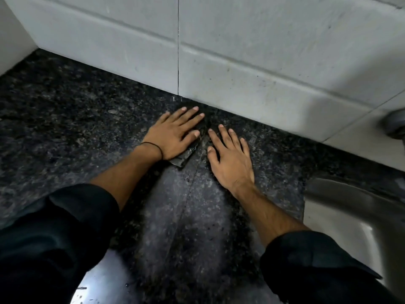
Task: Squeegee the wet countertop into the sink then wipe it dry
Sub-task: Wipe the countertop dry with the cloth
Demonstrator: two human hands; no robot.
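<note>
The dark speckled granite countertop [76, 119] is wet, with a smeared sheen down its middle and droplets near the front edge. My left hand [175, 134] lies flat, fingers spread, pressing a dark flat cloth [182, 160] onto the counter close to the wall. Only the cloth's near corner and a strip by the fingers show. My right hand [230, 159] rests flat on the bare stone just right of it, fingers apart, holding nothing. The steel sink [350, 207] lies to the right of my right forearm.
A white tiled wall [241, 62] runs along the back of the counter and turns a corner at the far left. A grey metal tap fitting [394, 123] sticks out at the right edge. A thin seam [188, 194] crosses the stone between my arms.
</note>
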